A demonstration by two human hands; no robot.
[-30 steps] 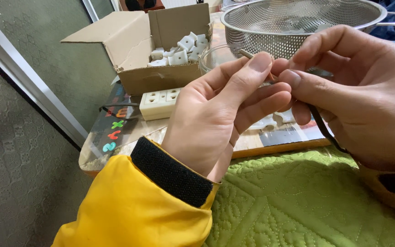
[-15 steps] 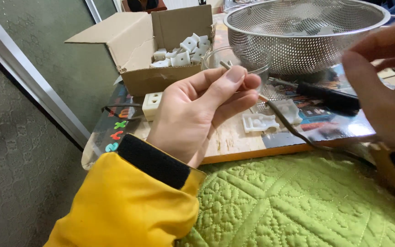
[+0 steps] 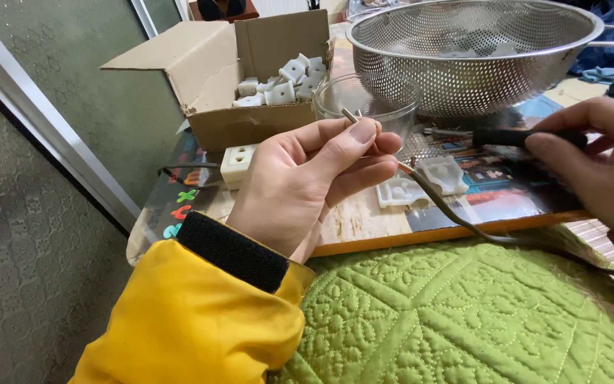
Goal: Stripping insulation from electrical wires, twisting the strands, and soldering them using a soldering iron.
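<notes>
My left hand, in a yellow sleeve with a black cuff, pinches the bare end of a thin dark cable between thumb and fingers; metal tips stick out above the thumb. The cable trails right across the low table and onto the green quilt. My right hand grips the black handle of a screwdriver, whose shaft lies level and points left toward a small clear glass bowl. Two white plastic socket parts lie on the table under the cable.
A cardboard box of several white plastic pieces stands at the back left, with a white socket block in front of it. A large metal colander sits at the back right. The green quilt covers the foreground.
My hands have parted: the right one left the cable end, moved right and took hold of the screwdriver. The left hand still pinches the cable.
</notes>
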